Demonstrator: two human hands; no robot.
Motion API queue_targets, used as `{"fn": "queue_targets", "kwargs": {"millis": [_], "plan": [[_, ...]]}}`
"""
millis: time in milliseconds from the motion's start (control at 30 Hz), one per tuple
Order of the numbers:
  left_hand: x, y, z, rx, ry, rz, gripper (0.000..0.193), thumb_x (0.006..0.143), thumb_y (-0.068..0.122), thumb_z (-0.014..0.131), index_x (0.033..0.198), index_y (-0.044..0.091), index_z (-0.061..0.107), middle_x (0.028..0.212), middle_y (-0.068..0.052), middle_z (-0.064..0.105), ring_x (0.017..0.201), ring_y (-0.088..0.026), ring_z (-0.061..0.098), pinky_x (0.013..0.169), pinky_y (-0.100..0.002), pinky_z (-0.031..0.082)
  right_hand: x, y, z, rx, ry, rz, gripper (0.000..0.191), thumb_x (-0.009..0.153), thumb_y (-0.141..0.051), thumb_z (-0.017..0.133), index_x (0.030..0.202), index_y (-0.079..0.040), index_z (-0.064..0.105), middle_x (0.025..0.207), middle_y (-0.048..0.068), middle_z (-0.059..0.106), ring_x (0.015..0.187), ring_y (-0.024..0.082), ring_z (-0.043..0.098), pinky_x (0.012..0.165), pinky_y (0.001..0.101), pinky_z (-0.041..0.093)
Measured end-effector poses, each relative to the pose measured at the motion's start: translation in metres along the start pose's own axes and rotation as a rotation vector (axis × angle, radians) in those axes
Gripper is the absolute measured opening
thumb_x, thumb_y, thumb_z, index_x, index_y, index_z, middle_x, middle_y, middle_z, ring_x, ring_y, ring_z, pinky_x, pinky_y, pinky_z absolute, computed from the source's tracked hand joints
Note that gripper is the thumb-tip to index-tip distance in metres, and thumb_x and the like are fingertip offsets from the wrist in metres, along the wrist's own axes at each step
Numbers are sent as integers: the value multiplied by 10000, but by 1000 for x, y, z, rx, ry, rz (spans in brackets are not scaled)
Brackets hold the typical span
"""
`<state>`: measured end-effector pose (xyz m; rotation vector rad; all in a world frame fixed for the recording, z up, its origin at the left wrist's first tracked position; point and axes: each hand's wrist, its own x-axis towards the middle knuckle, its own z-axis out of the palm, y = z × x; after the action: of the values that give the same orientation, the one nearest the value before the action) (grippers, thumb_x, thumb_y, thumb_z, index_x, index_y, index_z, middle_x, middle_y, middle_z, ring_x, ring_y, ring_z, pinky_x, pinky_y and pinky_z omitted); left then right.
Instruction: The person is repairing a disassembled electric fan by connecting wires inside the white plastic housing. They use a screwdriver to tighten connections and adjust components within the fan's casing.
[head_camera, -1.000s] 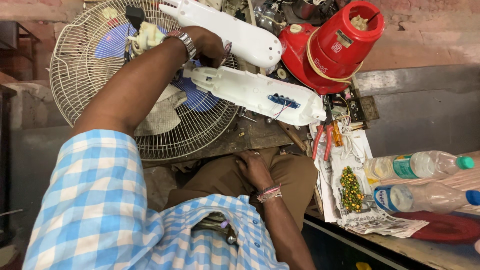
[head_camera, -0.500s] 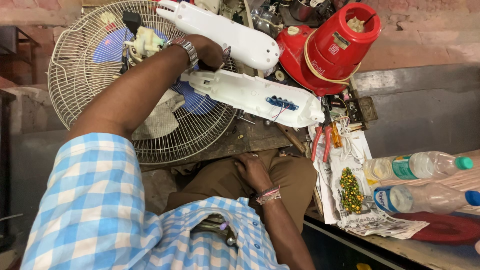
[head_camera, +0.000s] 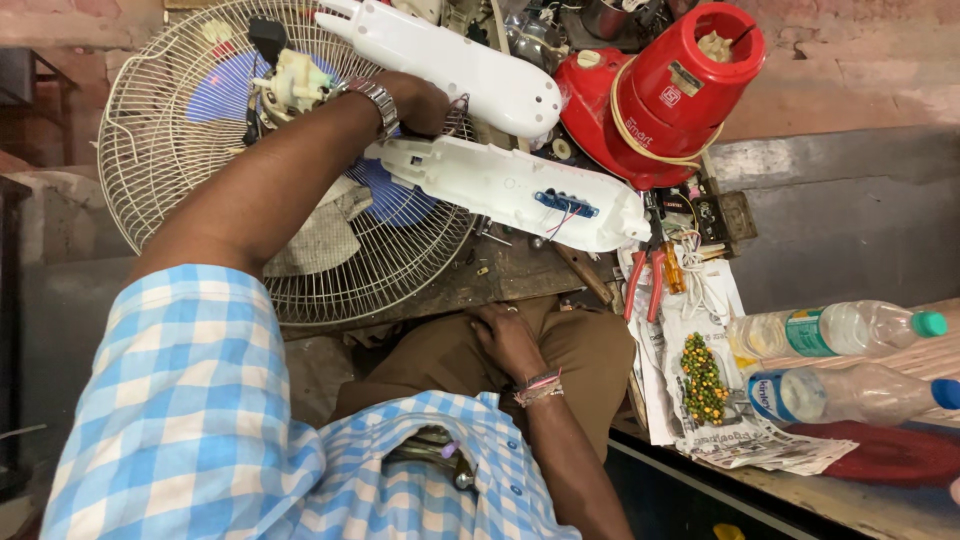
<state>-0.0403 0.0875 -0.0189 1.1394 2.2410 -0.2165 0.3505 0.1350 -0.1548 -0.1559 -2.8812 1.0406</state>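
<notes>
My left hand (head_camera: 418, 102), with a metal watch on the wrist, reaches over a round wire fan guard (head_camera: 180, 200) and closes on the near end of a long white plastic casing (head_camera: 510, 190) that has a blue connector and thin wires. A second white casing (head_camera: 450, 60) lies just above the hand. A cream motor part (head_camera: 292, 82) sits by the forearm. My right hand (head_camera: 505, 340), wearing thread bracelets, rests on my brown trouser leg and holds nothing.
A red jar-shaped appliance (head_camera: 680, 90) stands at the top right. Red-handled pliers (head_camera: 642, 280), newspaper with small green and yellow bits (head_camera: 705, 380) and two plastic bottles (head_camera: 840, 330) (head_camera: 850, 392) lie at the right. A grey cloth (head_camera: 320, 235) lies on the guard.
My left hand stays at the casing's end with only a small shift. The right hand has not moved from my leg.
</notes>
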Motion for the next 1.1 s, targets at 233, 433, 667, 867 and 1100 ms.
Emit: {"fn": "queue_targets", "kwargs": {"millis": [233,433,667,867,1100], "plan": [[-7,-5,-4,54,-27,70,352,951,303,635,1091,12,776,1016,-171,788,858,-299,731,827,-462,558,1,0,0,-15,-18,12,257,891,-133,686,1136,-76,739,1075,152,740,975,374,688,885,455,530],[-16,-9,-10,-307,-143,-92,334,1003,315,602,1109,33,749,1014,-143,760,846,-294,706,767,-472,576,1,-5,-4,20,-1,-6,251,894,-127,682,1132,-70,737,1071,156,736,976,379,685,883,456,529],[-18,-13,-11,-409,-105,-33,308,983,237,635,1109,-10,769,1048,-164,793,828,-249,746,783,-427,577,-1,-5,-4,1,-13,0,263,894,-130,681,1145,-73,733,1069,153,737,984,373,677,894,460,513],[-27,-3,-10,-244,10,-85,337,911,271,730,1097,-5,780,1049,-172,784,837,-288,735,772,-451,579,-1,1,-1,-19,-11,-5,277,889,-141,682,1154,-74,730,1087,152,732,997,369,673,911,462,503],[-29,-3,-9,-234,31,-82,329,877,255,752,1077,-4,785,1047,-184,783,834,-305,743,741,-456,580,-1,3,2,-18,-23,12,272,890,-141,683,1149,-77,734,1093,150,734,1007,367,673,916,459,508]]}}
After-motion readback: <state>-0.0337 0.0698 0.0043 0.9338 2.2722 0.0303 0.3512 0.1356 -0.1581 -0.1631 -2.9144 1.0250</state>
